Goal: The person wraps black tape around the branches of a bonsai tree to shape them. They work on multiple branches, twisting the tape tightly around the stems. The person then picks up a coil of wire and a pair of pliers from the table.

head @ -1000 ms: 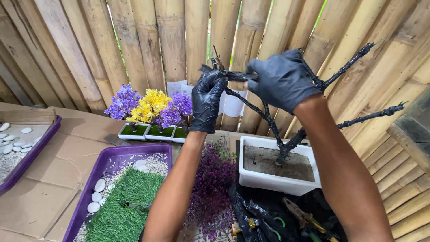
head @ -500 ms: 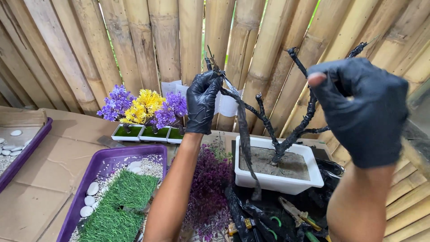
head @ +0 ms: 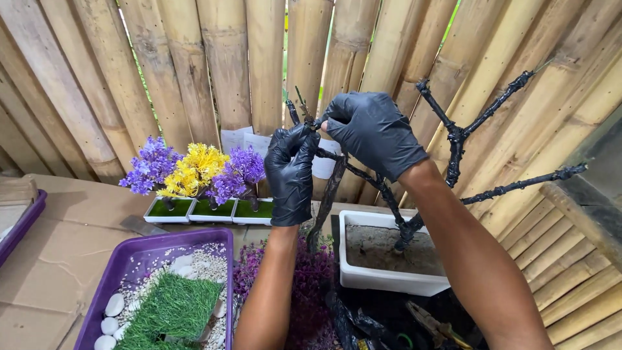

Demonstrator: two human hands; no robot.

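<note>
A black wrapped wire tree [head: 453, 139] with bare branches stands in a white rectangular pot [head: 382, 280] filled with grey soil. Both my hands wear black gloves. My left hand [head: 291, 172] grips the tip of the tree's left branch from below. My right hand [head: 370, 129] pinches the same branch tip from above, right next to the left hand, where thin green wire ends stick up. A dark strip [head: 327, 198] hangs down from the branch beneath my hands.
A bamboo wall [head: 227, 65] stands behind. Three small finished trees, purple [head: 150, 165], yellow [head: 194, 170] and purple [head: 240, 174], sit in white pots. A purple tray [head: 139, 256] holds white pebbles and fake grass. Loose purple foliage [head: 311, 285] and pliers [head: 431, 322] lie below my arms.
My right hand has come back from the right to the branch tip beside the left hand. The left hand has kept its hold on the branch.
</note>
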